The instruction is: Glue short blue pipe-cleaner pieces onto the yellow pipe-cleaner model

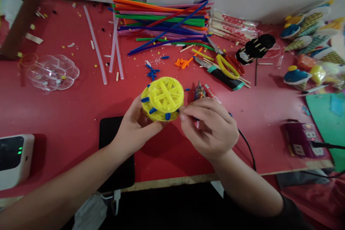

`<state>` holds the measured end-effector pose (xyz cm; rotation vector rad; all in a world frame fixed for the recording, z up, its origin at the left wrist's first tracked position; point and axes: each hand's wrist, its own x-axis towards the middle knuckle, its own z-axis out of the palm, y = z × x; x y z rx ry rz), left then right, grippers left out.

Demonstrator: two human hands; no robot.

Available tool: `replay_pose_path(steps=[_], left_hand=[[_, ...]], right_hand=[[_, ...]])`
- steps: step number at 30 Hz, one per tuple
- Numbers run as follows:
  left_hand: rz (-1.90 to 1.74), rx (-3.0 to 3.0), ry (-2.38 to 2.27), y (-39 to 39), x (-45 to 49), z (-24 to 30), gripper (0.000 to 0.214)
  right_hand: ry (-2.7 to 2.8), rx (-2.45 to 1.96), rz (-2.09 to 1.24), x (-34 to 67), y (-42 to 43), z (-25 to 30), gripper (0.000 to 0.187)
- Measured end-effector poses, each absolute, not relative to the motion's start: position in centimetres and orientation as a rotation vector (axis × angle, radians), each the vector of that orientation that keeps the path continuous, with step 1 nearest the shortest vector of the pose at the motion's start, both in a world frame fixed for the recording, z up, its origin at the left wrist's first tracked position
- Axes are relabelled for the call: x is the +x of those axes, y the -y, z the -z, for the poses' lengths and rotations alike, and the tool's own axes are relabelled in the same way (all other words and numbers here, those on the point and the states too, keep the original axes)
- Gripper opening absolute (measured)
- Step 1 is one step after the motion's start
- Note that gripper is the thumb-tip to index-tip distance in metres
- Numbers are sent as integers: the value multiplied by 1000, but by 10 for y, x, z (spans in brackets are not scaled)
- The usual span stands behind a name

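Observation:
My left hand (pixel 138 120) is closed around a round yellow pipe-cleaner craft (pixel 164 95), holding it up above the red table. The craft has a raised disc with crossed yellow strips on top, and short blue pieces stick out around its rim. At its right edge, the thumb and forefinger of my right hand (pixel 210 124) pinch a small blue pipe-cleaner piece (pixel 178 110), mostly hidden by the fingertips. Just beyond the craft lie loose cut blue pieces (pixel 152 73) and orange pieces (pixel 184 63). Behind my right hand, a glue gun (pixel 199 91) is partly covered.
A pile of colourful pipe cleaners (pixel 164 18) lies at the back. Scissors (pixel 228 67) and pliers (pixel 202 63) rest to the right. A transparent flower-shaped tray (pixel 54 73) stands left, a black phone (pixel 118 172) under my left forearm, a purple power strip (pixel 303 138) at right.

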<state>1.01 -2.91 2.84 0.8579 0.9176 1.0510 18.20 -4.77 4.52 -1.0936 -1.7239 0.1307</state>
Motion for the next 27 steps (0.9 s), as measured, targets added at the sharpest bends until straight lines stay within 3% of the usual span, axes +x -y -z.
replay_pose_path(steps=[18, 27], left_hand=[[-1016, 836, -905, 30, 9, -26, 47], [-955, 669, -914, 29, 2, -24, 48]], right_hand=[[1675, -993, -170, 184, 49, -43, 29], [1528, -1064, -288, 185, 51, -37, 14]])
